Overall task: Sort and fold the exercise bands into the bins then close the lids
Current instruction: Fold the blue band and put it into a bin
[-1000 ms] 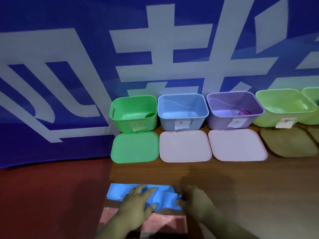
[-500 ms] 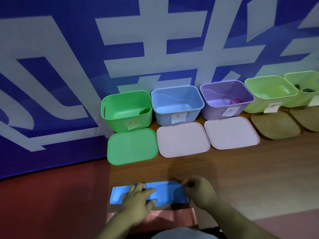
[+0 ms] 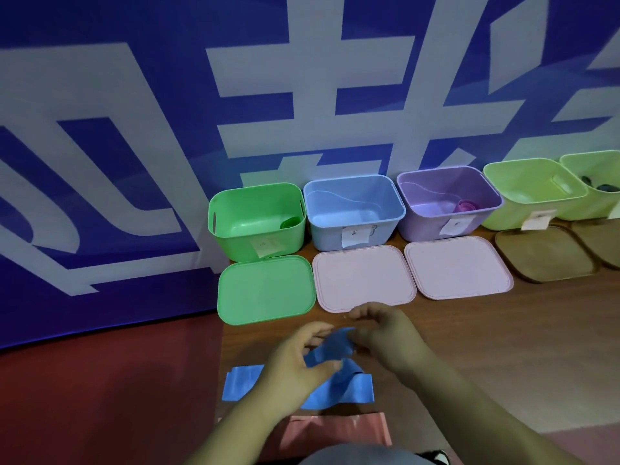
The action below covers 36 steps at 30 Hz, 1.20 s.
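Counter [image 3: 503, 347] with an open blue bin [image 3: 352, 209], a pink lid [image 3: 364, 280] flat before it.
At the front edge the blue band [image 3: 349, 391] is half raised off the counter, pinched by left hand [image 3: 295, 360] and right hand [image 3: 382, 333].
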Each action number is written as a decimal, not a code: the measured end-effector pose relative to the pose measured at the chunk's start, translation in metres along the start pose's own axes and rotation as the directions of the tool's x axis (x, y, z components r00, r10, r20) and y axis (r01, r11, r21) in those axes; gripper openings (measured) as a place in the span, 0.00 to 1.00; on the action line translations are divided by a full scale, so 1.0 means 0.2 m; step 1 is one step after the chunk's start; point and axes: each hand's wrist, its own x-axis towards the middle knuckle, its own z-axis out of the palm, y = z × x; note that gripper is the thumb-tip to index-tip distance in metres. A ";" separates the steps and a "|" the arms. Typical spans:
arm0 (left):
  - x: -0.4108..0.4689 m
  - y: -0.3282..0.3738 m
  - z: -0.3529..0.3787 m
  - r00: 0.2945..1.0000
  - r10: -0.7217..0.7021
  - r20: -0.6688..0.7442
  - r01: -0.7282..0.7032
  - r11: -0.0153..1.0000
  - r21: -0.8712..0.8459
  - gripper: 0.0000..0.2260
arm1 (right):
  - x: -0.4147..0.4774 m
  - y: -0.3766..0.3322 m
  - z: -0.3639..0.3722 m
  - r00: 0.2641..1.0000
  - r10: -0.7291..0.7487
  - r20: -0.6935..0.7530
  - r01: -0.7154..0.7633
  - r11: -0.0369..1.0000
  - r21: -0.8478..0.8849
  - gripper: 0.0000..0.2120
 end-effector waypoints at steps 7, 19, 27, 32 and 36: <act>0.02 0.17 0.05 0.996 0.034 -0.088 -0.051 0.978 -0.201 0.15 | -0.03 -0.11 -0.01 0.992 -0.129 0.006 0.127 0.981 0.147 0.05; -0.06 0.16 0.02 0.996 0.065 -0.060 -0.072 0.989 -0.133 0.06 | -0.10 -0.06 -0.04 0.975 -0.210 0.067 0.213 0.976 -0.049 0.03; -0.09 0.04 -0.08 0.949 -0.041 -0.314 0.010 0.995 -0.100 0.08 | -0.03 0.17 -0.10 0.998 -0.065 -0.025 0.052 0.938 -0.344 0.00; -0.12 -0.02 -0.11 0.936 -0.057 -0.347 0.038 0.997 -0.060 0.08 | 0.04 0.41 -0.11 1.000 0.018 -0.017 -0.024 0.890 -0.454 0.05; -0.15 -0.03 -0.10 0.939 -0.062 -0.338 0.045 0.997 -0.058 0.08 | 0.07 0.53 -0.09 0.999 0.005 0.046 0.022 0.817 -0.576 0.13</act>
